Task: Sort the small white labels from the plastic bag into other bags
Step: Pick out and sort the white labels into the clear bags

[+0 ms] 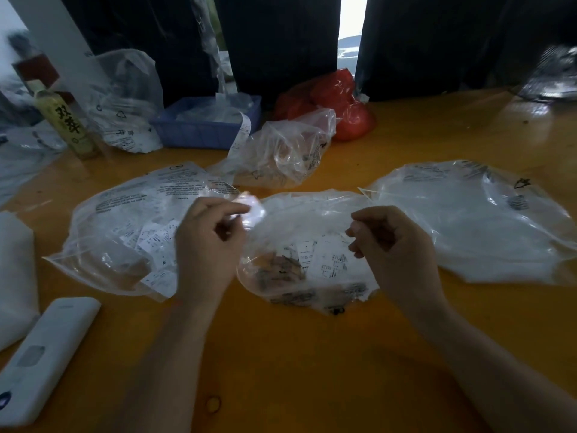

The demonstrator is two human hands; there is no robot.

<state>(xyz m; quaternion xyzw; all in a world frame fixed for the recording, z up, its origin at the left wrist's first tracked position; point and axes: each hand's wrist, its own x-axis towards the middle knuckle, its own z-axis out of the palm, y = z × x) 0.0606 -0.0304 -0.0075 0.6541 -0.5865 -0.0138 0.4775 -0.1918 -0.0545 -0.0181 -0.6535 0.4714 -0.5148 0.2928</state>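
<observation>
Nearest the camera, a smooth white oblong device (43, 357) with rounded corners lies at the left edge of the glossy orange-yellow table (296, 370), beside a soft white folded cloth or foam piece (15, 276). A small rubber band (214, 403) lies on the bare tabletop between the forearms.

The left hand (209, 245) has its fingers curled, thumb and fingertips pinching the crinkled rim of the middle clear plastic bag (312, 254). The right hand (396, 245) is curled too, its fingertips drawn together at the bag's other edge; whether they actually grip the film cannot be told. Inside this thin, wrinkled bag lie small white labels (331, 260) with fine black print, some showing through the plastic near its bottom.

To the left, a second printed transparent bag (125, 226) holds more flat labels. To the right lies a third bag (474, 223), cloudy and puffed.

Farther back sit a crumpled clear bag (287, 154), a shallow blue plastic tray (206, 126) with a paper strip curling over its rim, a shiny red bag (340, 104), a yellowish bottle (67, 123) with black characters and another printed bag (125, 101). Dark curtains (281, 42) hang behind, with bright daylight in a narrow gap
</observation>
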